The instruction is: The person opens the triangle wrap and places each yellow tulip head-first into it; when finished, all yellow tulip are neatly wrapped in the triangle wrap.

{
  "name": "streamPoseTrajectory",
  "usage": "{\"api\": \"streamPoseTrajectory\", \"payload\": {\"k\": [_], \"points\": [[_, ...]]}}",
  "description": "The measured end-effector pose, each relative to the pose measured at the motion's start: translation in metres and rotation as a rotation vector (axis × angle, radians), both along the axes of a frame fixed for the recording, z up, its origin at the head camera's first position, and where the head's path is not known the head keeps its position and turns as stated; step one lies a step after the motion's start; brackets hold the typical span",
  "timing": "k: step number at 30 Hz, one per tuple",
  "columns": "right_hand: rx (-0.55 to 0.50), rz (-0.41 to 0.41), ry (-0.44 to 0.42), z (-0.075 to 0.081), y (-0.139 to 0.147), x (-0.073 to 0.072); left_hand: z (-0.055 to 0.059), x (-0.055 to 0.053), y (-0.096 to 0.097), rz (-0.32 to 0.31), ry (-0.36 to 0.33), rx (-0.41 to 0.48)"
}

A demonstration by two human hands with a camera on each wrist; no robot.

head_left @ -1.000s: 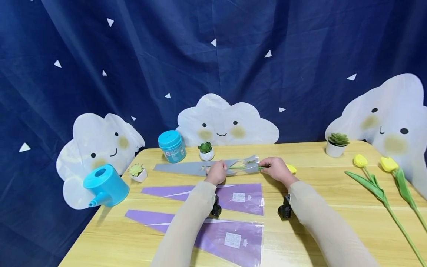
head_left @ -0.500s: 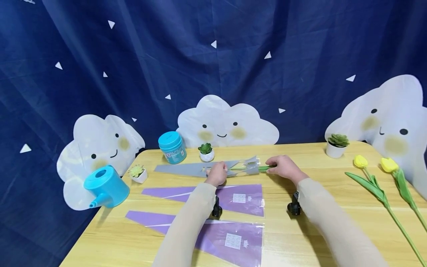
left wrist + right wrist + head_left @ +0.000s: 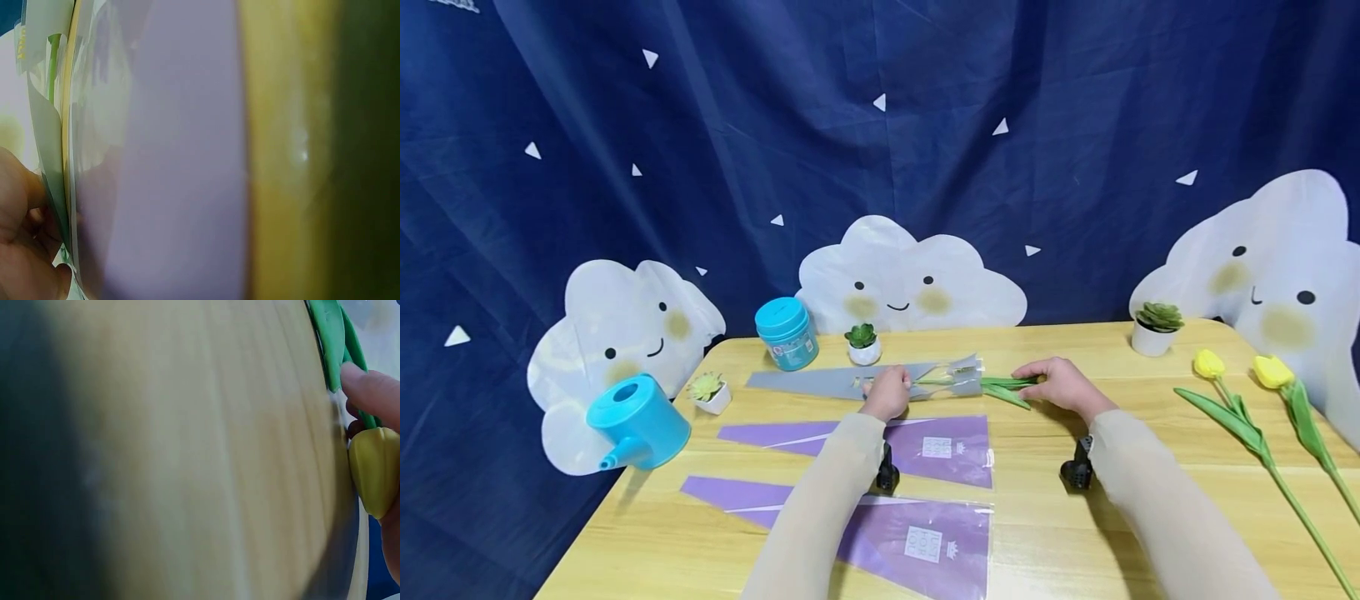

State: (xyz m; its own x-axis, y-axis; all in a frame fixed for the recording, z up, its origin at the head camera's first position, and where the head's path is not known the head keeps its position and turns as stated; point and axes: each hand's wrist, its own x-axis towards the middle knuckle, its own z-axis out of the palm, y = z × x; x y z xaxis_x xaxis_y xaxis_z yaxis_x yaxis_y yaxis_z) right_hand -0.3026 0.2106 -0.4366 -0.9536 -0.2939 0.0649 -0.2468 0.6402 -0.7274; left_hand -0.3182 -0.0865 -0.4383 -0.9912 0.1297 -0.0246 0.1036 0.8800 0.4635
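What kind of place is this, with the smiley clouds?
Probably a flower-wrapping corner set up indoors, though I can't be certain. A blue cloth with smiling clouds hangs behind a wooden table, where purple wrappers and yellow tulips lie.

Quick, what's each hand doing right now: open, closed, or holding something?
Left hand: closed, gripping the grey wrapper.
Right hand: closed, holding a yellow tulip by its stem, near the bloom.

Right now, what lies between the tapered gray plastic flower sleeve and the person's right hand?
Long green tulip leaves bridge the gap between the sleeve and the right hand, as the head view shows.
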Motion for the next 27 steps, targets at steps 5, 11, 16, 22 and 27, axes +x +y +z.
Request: {"api": "streamPoseTrajectory", "payload": {"k": [5, 11, 16, 22, 27], "points": [[-0.017, -0.016, 0.047, -0.003, -0.001, 0.001, 0.001, 0.000, 0.001, -0.008, 0.015, -0.007], [-0.039, -0.034, 0.057, -0.004, -0.004, 0.001, 0.001, 0.001, 0.000, -0.014, 0.004, -0.009], [-0.024, -0.046, 0.047, -0.003, -0.007, 0.001, 0.003, 0.002, -0.002, -0.012, -0.011, -0.006], [-0.011, -0.054, 0.048, 0.001, -0.015, -0.002, 0.004, 0.003, -0.003, -0.023, -0.020, 0.005], [-0.031, -0.061, 0.036, 0.000, -0.025, -0.003, 0.004, 0.004, -0.004, -0.032, -0.011, 0.010]]}}
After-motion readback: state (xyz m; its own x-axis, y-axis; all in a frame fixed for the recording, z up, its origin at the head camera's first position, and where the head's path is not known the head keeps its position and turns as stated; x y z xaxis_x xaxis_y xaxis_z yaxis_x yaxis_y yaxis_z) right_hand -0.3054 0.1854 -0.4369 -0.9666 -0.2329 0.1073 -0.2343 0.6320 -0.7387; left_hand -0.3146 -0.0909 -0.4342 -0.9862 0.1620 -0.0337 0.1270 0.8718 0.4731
